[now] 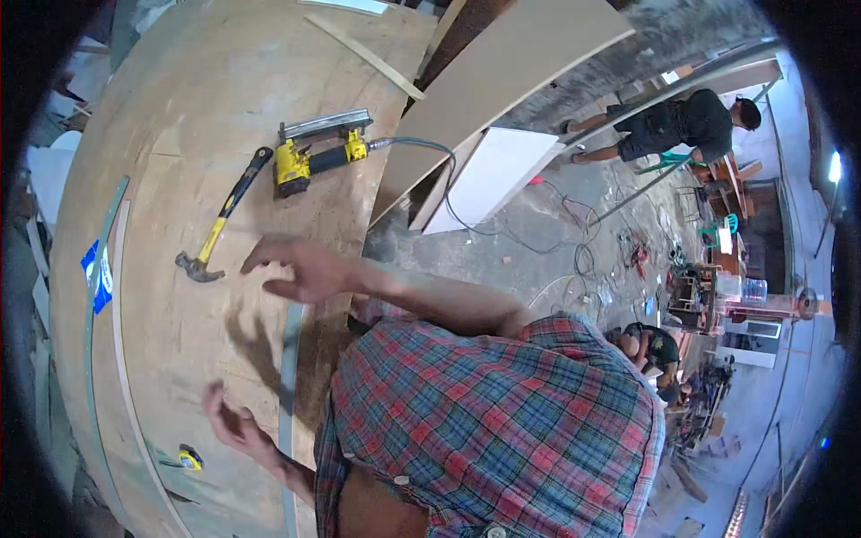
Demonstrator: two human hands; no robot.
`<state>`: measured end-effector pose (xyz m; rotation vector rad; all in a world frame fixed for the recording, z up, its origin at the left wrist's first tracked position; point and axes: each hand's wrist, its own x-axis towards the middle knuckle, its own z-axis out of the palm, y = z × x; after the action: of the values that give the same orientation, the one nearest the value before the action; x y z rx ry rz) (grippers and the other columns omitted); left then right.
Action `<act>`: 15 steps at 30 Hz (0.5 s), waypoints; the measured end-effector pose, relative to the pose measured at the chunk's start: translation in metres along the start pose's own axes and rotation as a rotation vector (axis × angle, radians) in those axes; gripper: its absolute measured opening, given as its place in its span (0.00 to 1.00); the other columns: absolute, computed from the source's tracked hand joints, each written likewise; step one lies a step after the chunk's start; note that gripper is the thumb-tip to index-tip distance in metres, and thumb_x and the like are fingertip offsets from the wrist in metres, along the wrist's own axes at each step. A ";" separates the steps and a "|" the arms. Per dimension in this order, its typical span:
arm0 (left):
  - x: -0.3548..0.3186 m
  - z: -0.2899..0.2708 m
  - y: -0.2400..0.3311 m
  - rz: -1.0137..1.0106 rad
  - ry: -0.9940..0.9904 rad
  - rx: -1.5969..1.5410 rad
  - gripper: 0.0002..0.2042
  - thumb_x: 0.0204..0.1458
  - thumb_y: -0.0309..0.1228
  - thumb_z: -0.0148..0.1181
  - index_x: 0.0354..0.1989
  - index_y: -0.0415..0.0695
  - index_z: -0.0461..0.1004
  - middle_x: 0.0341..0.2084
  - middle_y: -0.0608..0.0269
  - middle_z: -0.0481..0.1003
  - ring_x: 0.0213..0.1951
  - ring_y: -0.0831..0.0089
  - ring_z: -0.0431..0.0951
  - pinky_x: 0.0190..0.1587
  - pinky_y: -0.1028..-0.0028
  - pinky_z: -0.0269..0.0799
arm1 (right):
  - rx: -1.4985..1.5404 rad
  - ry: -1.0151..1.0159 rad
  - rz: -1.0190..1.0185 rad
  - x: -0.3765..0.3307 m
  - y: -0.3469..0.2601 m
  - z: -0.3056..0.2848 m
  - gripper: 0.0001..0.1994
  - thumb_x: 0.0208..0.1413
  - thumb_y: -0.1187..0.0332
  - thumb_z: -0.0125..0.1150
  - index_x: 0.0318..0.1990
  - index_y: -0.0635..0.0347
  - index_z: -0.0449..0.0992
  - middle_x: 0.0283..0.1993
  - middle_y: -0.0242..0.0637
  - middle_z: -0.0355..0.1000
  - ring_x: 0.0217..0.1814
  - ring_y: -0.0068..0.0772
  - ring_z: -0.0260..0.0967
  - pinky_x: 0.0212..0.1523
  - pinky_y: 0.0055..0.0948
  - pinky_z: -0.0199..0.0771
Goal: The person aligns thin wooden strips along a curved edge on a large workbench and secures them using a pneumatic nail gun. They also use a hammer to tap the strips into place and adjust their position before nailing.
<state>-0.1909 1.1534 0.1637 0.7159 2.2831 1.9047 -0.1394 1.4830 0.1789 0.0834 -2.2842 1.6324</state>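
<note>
My right hand [305, 271] hovers over the plywood table [179, 359], its fingers curved and spread from the thumb, holding nothing. A claw hammer [218, 229] with a yellow and black handle lies just beside its fingertips. Lower in the view, my left hand [238, 423] is raised, fingers apart and empty. Nearest to it is a small yellow and black tape measure [189, 457]. Beyond the hammer rests a yellow and black pneumatic nail gun [314, 157], attached to a dark air hose [439, 148]. Between my hands and body runs a narrow grey strip [289, 386].
A blue and white packet [99, 278] and a long thin strip [119, 332] lie toward the table's far left. Boards, one a white panel [489, 179], stand beside the table. The hose trails over the littered floor. One person [691, 125] stands upper right; others sit lower right.
</note>
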 end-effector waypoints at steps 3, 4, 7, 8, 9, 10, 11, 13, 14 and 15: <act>0.059 0.022 0.103 0.381 -0.345 -0.618 0.26 0.49 0.54 0.69 0.48 0.50 0.73 0.48 0.50 0.69 0.47 0.62 0.72 0.53 0.52 0.65 | -0.061 0.065 0.014 -0.028 -0.002 0.019 0.21 0.52 0.75 0.63 0.56 0.57 0.75 0.53 0.39 0.73 0.54 0.40 0.71 0.54 0.39 0.74; 0.051 0.044 0.177 0.510 -0.338 -0.623 0.21 0.47 0.54 0.69 0.40 0.57 0.71 0.36 0.61 0.70 0.35 0.68 0.69 0.47 0.54 0.65 | -0.054 0.043 0.071 -0.035 -0.013 0.031 0.21 0.52 0.75 0.63 0.56 0.58 0.75 0.53 0.39 0.73 0.54 0.40 0.72 0.54 0.39 0.74; 0.063 0.057 0.254 0.575 -1.020 -1.219 0.08 0.57 0.41 0.65 0.36 0.56 0.72 0.27 0.67 0.79 0.20 0.68 0.74 0.20 0.71 0.63 | -0.112 0.082 0.245 -0.088 -0.043 0.037 0.21 0.52 0.74 0.63 0.56 0.59 0.75 0.52 0.40 0.73 0.53 0.40 0.72 0.52 0.38 0.74; 0.048 0.052 0.269 0.565 -0.991 -1.270 0.09 0.54 0.40 0.68 0.40 0.63 0.74 0.24 0.67 0.77 0.17 0.73 0.70 0.17 0.74 0.58 | -0.140 0.068 0.235 -0.095 -0.053 0.046 0.21 0.52 0.74 0.63 0.56 0.60 0.75 0.51 0.41 0.73 0.53 0.39 0.72 0.52 0.37 0.75; 0.032 0.047 0.285 0.560 -0.963 -1.329 0.13 0.51 0.40 0.70 0.43 0.69 0.76 0.21 0.68 0.74 0.14 0.77 0.65 0.14 0.78 0.54 | -0.177 0.057 0.227 -0.100 -0.063 0.054 0.21 0.52 0.74 0.63 0.56 0.60 0.74 0.50 0.41 0.73 0.52 0.39 0.73 0.51 0.37 0.75; 0.027 0.046 0.288 0.532 -1.032 -1.399 0.15 0.49 0.40 0.71 0.44 0.73 0.77 0.19 0.68 0.73 0.13 0.80 0.62 0.12 0.79 0.51 | -0.178 0.105 0.266 -0.116 -0.064 0.062 0.21 0.52 0.73 0.63 0.56 0.60 0.75 0.50 0.41 0.73 0.52 0.39 0.73 0.51 0.36 0.75; 0.022 0.044 0.290 0.503 -1.092 -1.456 0.17 0.47 0.40 0.72 0.45 0.76 0.78 0.18 0.68 0.71 0.11 0.82 0.59 0.11 0.81 0.48 | -0.177 0.147 0.303 -0.132 -0.061 0.070 0.21 0.52 0.73 0.63 0.56 0.60 0.75 0.49 0.42 0.73 0.51 0.39 0.73 0.51 0.36 0.75; 0.026 0.044 0.286 0.441 -1.328 -1.530 0.15 0.46 0.39 0.71 0.42 0.74 0.78 0.18 0.68 0.71 0.11 0.82 0.59 0.11 0.81 0.47 | -0.181 0.210 0.365 -0.161 -0.057 0.081 0.21 0.52 0.73 0.62 0.56 0.60 0.74 0.48 0.43 0.74 0.50 0.38 0.74 0.49 0.35 0.76; 0.023 0.045 0.284 0.416 -1.313 -1.543 0.14 0.47 0.37 0.71 0.41 0.72 0.78 0.18 0.67 0.72 0.11 0.82 0.60 0.11 0.81 0.47 | -0.188 0.229 0.389 -0.173 -0.056 0.083 0.21 0.52 0.74 0.62 0.56 0.60 0.74 0.48 0.43 0.74 0.50 0.38 0.75 0.47 0.34 0.77; 0.021 0.046 0.281 0.392 -1.308 -1.555 0.13 0.48 0.36 0.70 0.40 0.70 0.78 0.19 0.67 0.72 0.11 0.82 0.60 0.11 0.80 0.47 | -0.195 0.244 0.412 -0.184 -0.056 0.085 0.21 0.52 0.74 0.61 0.56 0.60 0.74 0.49 0.44 0.74 0.50 0.38 0.75 0.45 0.33 0.78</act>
<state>-0.1100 1.2362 0.4248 1.3493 -0.1996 1.6599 0.0276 1.3589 0.1501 -0.6358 -2.3549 1.4832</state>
